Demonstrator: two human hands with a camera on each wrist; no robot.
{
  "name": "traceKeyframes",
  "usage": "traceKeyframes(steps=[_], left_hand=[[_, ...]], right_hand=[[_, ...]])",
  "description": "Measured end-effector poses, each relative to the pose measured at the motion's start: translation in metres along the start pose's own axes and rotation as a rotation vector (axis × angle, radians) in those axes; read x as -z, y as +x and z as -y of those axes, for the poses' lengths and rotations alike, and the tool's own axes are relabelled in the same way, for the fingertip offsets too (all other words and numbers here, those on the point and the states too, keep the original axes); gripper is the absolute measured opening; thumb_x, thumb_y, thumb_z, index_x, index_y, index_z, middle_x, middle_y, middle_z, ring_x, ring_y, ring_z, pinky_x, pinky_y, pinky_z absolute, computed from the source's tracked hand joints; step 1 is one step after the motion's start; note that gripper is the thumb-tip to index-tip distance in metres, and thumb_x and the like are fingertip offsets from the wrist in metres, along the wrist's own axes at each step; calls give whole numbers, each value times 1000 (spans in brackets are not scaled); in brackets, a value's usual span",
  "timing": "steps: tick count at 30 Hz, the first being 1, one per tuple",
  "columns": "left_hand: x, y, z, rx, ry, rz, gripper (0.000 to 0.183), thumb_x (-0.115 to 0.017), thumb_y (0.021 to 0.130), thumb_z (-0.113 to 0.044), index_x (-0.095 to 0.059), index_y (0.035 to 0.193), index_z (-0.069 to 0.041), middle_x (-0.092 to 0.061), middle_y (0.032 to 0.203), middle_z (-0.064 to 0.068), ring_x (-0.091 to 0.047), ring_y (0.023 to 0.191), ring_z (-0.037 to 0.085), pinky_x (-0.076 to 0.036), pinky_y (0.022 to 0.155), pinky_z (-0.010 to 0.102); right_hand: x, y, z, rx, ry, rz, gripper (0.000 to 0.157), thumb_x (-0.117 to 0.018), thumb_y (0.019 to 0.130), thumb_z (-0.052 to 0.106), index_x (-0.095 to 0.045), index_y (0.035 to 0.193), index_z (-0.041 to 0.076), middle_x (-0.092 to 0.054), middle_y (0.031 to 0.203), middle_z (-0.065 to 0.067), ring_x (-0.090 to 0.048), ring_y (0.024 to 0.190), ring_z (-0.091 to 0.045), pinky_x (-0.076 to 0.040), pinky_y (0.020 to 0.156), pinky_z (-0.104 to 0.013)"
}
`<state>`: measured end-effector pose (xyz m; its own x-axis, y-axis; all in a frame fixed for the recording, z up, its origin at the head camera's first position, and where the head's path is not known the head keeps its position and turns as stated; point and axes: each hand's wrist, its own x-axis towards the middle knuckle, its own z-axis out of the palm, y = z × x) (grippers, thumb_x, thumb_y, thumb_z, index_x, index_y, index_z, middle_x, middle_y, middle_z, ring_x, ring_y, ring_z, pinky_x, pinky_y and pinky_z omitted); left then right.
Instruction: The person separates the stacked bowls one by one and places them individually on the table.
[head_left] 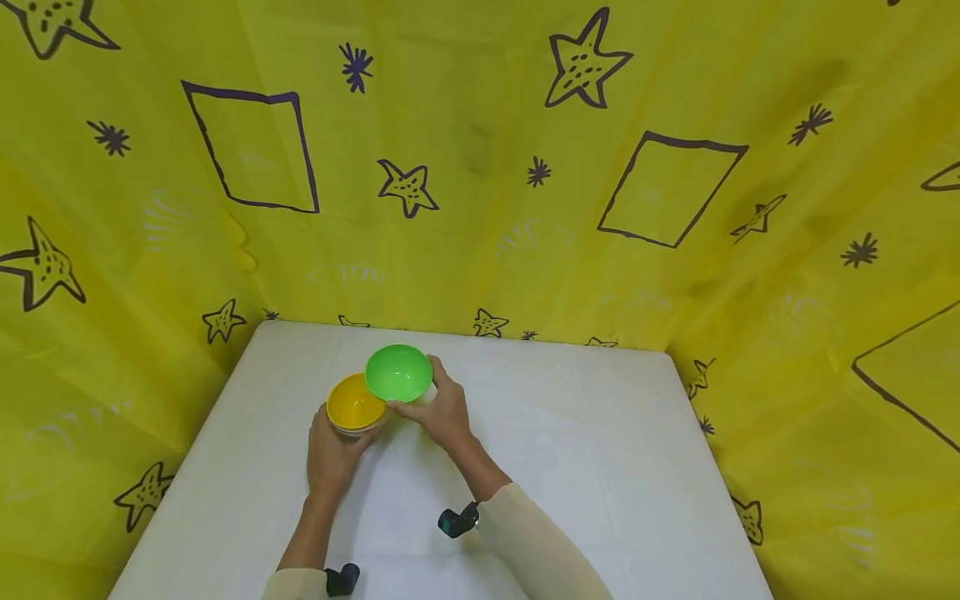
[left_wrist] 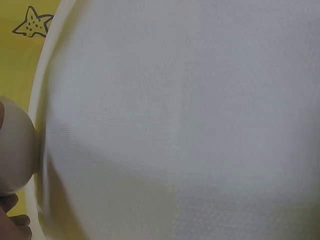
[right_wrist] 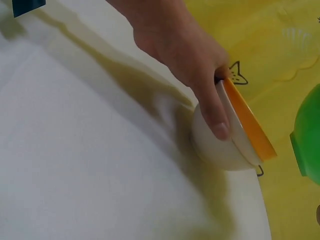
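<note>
In the head view, my left hand (head_left: pixel 330 457) grips a white bowl (right_wrist: pixel 212 142) by its side. A yellow-orange bowl (head_left: pixel 349 405) sits nested in it, its rim standing above the white one. The right wrist view shows the left thumb pressed along the white bowl's outer wall. A green bowl (head_left: pixel 399 374) is pinched at its right edge by my right hand (head_left: pixel 446 410), thumb at the near side. It overlaps the right part of the yellow-orange bowl in the head view. Only part of the green bowl enters the right wrist view, at the right border.
A white-covered table (head_left: pixel 585 467) lies beneath both hands. Yellow curtains (head_left: pixel 480 250) printed with stars and frames surround it at the back and both sides. Dark wrist cameras sit at both sleeve cuffs, the right one (head_left: pixel 458 521) hanging over the table.
</note>
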<state>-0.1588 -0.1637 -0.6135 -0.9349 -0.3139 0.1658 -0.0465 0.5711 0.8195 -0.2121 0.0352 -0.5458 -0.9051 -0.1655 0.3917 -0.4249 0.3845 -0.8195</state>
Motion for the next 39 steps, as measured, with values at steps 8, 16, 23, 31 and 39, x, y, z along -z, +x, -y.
traceKeyframes(steps=[8, 16, 23, 31, 39], left_hand=[[1, -1, 0, 1, 0, -2, 101, -96, 77, -22, -36, 153, 7, -50, 144, 29, -46, 136, 46, -33, 119, 61], [0, 1, 1, 0, 4, -2, 101, -96, 77, -21, -35, 153, 7, -50, 145, 29, -45, 138, 46, -30, 121, 60], [0, 0, 0, -5, 26, -1, 102, -96, 77, -22, -34, 152, 8, -49, 143, 30, -44, 137, 48, -30, 120, 61], [1, -1, -1, 12, 31, 16, 103, -95, 78, -23, -33, 155, 5, -48, 146, 28, -43, 139, 46, -28, 122, 61], [1, -2, -5, 30, 35, 25, 102, -94, 79, -23, -32, 155, 7, -47, 146, 29, -42, 140, 46, -29, 121, 60]], right_hand=[[9, -6, -14, -33, -12, -40, 85, -97, 75, 29, -54, 145, 8, -68, 138, -5, -64, 127, -22, -52, 108, -46], [6, -22, -37, -126, -54, -43, 88, -97, 75, 30, -51, 147, 7, -66, 140, -9, -62, 131, -26, -48, 111, -50], [3, -34, -54, -176, -72, -39, 86, -98, 75, 30, -52, 144, 5, -67, 139, -11, -62, 131, -28, -48, 112, -49], [0, -42, -67, -239, -111, -35, 92, -97, 75, 34, -49, 149, 4, -63, 144, -12, -59, 134, -28, -46, 114, -48], [0, -47, -71, -250, -115, -14, 94, -99, 72, 37, -50, 147, 6, -63, 143, -11, -59, 134, -27, -46, 114, -45]])
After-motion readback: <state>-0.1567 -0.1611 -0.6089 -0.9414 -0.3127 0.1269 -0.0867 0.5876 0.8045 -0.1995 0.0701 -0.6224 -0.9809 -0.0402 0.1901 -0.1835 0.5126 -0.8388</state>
